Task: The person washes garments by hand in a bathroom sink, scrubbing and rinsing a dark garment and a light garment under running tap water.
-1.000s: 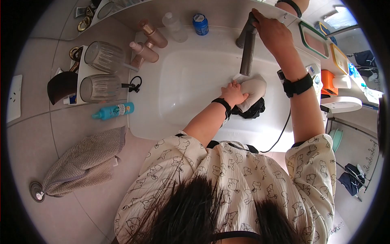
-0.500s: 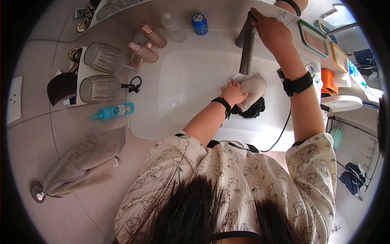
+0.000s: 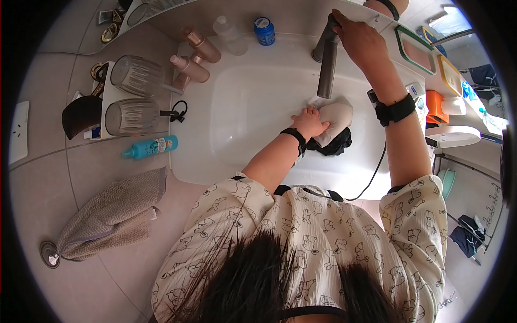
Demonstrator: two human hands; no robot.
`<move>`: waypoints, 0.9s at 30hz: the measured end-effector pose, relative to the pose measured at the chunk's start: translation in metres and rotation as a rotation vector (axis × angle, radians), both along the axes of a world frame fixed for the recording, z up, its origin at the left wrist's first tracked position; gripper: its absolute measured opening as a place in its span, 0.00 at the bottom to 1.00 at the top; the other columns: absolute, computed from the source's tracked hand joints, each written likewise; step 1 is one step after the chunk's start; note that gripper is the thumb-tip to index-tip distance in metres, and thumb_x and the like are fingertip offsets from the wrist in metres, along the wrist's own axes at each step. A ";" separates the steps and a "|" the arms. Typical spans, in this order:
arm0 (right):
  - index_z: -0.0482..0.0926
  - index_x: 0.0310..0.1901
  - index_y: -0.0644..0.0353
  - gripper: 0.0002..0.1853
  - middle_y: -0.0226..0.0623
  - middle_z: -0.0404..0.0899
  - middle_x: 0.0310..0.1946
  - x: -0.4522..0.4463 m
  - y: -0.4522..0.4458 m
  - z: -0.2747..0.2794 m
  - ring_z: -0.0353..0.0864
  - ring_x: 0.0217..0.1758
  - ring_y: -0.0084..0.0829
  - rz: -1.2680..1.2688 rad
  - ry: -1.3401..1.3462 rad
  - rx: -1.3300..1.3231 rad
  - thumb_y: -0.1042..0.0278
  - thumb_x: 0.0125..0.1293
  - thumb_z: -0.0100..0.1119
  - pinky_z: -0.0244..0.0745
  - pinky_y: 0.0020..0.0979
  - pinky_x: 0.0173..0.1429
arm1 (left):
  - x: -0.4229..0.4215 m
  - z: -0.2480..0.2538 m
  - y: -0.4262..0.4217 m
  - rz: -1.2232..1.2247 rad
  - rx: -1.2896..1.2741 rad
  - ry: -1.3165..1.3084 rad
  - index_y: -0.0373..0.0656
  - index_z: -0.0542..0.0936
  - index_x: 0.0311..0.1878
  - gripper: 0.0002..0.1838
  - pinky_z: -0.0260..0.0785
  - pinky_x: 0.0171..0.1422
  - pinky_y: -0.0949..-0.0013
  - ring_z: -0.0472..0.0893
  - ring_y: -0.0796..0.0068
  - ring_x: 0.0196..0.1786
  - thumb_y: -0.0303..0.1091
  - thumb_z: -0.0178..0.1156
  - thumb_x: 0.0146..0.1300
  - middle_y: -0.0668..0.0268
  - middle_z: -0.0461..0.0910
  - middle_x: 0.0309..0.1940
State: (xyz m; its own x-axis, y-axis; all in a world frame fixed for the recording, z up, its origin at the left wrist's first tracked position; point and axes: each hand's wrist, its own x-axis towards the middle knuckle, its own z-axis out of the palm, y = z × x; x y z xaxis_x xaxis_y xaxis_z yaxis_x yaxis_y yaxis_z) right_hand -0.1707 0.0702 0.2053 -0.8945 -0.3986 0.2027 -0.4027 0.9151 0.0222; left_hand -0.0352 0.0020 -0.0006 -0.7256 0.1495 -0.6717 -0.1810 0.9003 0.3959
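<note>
In the white sink [image 3: 242, 113], a beige cloth [image 3: 336, 116] lies bunched below the faucet spout, with a black cloth [image 3: 333, 144] partly under it. My left hand [image 3: 311, 123] rests at the left edge of the beige cloth, thumb and bent fingers on its fabric; the fingertips are partly hidden. At the top of the grey faucet [image 3: 327, 72], my right hand [image 3: 358, 39] has its fingers closed over the handle end. The spout points down towards the cloth. Whether water runs from it, I cannot make out.
Pink pump bottles [image 3: 191, 69], a clear bottle [image 3: 230, 36] and a blue jar [image 3: 264, 32] stand on the sink's back left rim. Glass tumblers [image 3: 133, 117] sit on a left shelf, above a turquoise bottle [image 3: 151, 147]. A towel [image 3: 116, 215] hangs lower left. An orange container [image 3: 436, 107] is at right.
</note>
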 end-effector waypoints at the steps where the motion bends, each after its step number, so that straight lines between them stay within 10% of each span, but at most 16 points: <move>1: 0.66 0.59 0.39 0.19 0.45 0.79 0.31 0.000 0.000 0.000 0.79 0.35 0.46 0.000 -0.001 0.000 0.56 0.65 0.45 0.75 0.43 0.37 | 0.000 0.000 0.000 -0.001 0.000 -0.004 0.39 0.53 0.66 0.40 0.50 0.65 0.37 0.48 0.60 0.71 0.60 0.44 0.60 0.62 0.45 0.70; 27: 0.68 0.58 0.42 0.19 0.43 0.79 0.33 -0.005 -0.001 0.004 0.79 0.36 0.44 0.035 -0.014 0.032 0.57 0.65 0.46 0.74 0.41 0.38 | -0.001 -0.019 0.004 0.002 -0.027 0.036 0.40 0.54 0.66 0.39 0.51 0.63 0.34 0.50 0.61 0.70 0.60 0.44 0.60 0.63 0.45 0.70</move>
State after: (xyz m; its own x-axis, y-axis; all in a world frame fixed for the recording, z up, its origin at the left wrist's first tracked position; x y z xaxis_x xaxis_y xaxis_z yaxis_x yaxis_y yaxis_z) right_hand -0.1754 0.0692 0.2098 -0.8823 -0.4361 0.1770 -0.4354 0.8991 0.0452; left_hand -0.0358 0.0062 -0.0200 -0.7500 0.1302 -0.6486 -0.1691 0.9101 0.3782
